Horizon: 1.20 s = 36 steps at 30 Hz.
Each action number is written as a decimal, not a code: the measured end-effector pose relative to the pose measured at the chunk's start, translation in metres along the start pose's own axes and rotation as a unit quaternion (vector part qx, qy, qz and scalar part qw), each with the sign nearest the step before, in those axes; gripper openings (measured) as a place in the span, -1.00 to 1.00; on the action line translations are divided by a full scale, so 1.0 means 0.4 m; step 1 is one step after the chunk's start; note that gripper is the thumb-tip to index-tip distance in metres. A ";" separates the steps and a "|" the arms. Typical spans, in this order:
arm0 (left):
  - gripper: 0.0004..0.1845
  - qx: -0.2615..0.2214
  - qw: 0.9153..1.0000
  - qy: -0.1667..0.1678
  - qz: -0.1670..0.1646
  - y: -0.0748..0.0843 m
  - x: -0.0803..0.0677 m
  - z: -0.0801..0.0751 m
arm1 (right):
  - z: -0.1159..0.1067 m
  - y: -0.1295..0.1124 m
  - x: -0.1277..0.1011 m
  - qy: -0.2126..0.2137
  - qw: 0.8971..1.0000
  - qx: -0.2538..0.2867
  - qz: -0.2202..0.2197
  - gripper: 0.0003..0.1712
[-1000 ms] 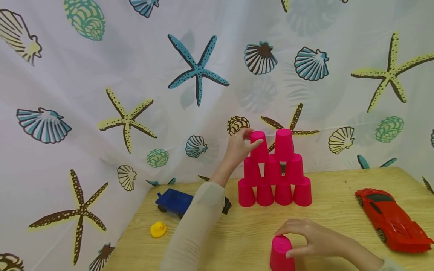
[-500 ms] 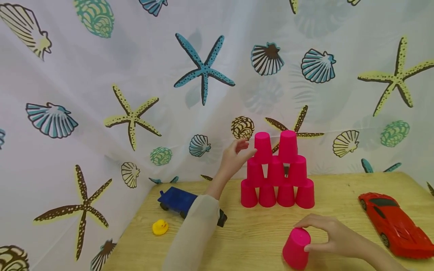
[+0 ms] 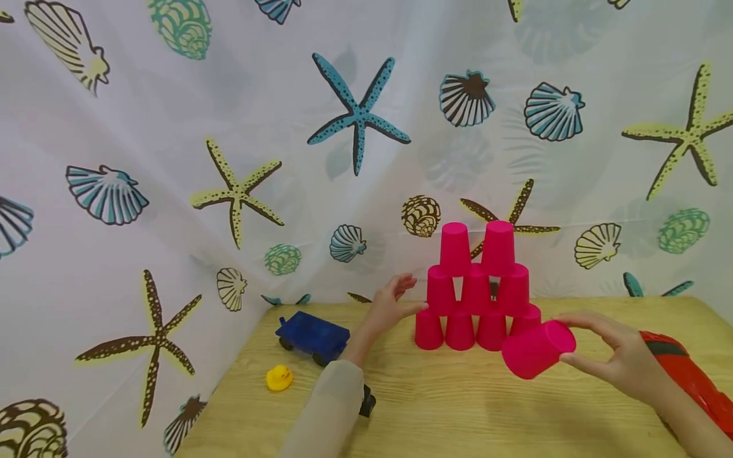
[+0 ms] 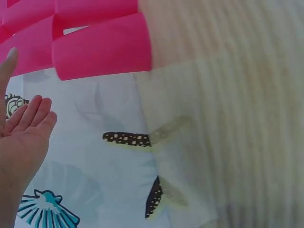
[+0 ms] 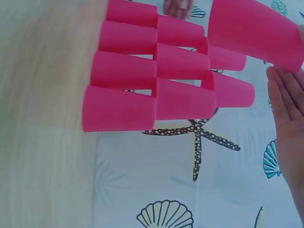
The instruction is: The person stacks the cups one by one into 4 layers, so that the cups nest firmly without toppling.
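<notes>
I am holding one loose pink cup [image 3: 537, 349] in my right hand [image 3: 621, 362], lifted off the table [image 3: 515, 413] and tilted on its side, closed end toward my palm, open mouth toward 8 o'clock. My right fingers [image 3: 592, 321] are curling round the closed end, thumb under and the rest over it. The cup is hanging just in front of the bottom-right corner of the cup pyramid [image 3: 475, 289], overlapping it in the head view; whether they are touching, I cannot tell.

The pyramid is standing at 12 o'clock from me near the table's far edge: four inverted cups at the base, three above, two on top.

My left hand [image 3: 389, 305] is hovering at 9 o'clock of the pyramid, level with its lower rows. Its fingers [image 4: 29, 112] are lying straight and loosely together, gripping nothing, the thumb reaching toward the stack's left side.

A blue toy truck [image 3: 314, 336] is sitting at 9 o'clock of the pyramid, partly behind my left sleeve [image 3: 329, 413]. A yellow rubber duck [image 3: 279, 378] is sitting at 7 o'clock of the truck. A red toy car [image 3: 690, 378] is lying at the table's right, partly behind my right hand. A curtain [image 3: 229, 127] printed with starfish and shells is hanging behind.
</notes>
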<state>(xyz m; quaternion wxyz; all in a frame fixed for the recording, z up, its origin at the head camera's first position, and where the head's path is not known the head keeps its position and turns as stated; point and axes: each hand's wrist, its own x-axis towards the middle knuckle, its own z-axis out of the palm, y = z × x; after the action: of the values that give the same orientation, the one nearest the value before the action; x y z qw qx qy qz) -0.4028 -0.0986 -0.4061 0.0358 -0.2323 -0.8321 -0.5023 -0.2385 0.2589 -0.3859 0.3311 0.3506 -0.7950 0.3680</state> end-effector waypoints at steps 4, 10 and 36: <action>-0.26 0.010 1.000 -0.023 -0.017 -0.019 -0.014 0.014 | -0.014 0.001 0.022 0.043 0.999 0.025 0.004 -0.28; -0.31 0.026 0.998 -0.045 -0.032 -0.045 -0.024 0.037 | -0.019 0.015 0.051 0.105 0.988 0.110 -0.031 -0.44; -0.50 0.034 0.998 -0.055 -0.021 -0.061 -0.023 0.044 | -0.065 0.032 0.319 0.147 0.983 0.039 0.103 -0.49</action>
<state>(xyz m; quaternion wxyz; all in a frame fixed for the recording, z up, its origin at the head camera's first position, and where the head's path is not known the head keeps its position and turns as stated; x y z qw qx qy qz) -0.4020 -0.0961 -0.4376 -0.0130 -0.2408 -0.8540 -0.4610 -0.3099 0.2464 -0.2771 0.3905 0.2220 -0.7545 0.4785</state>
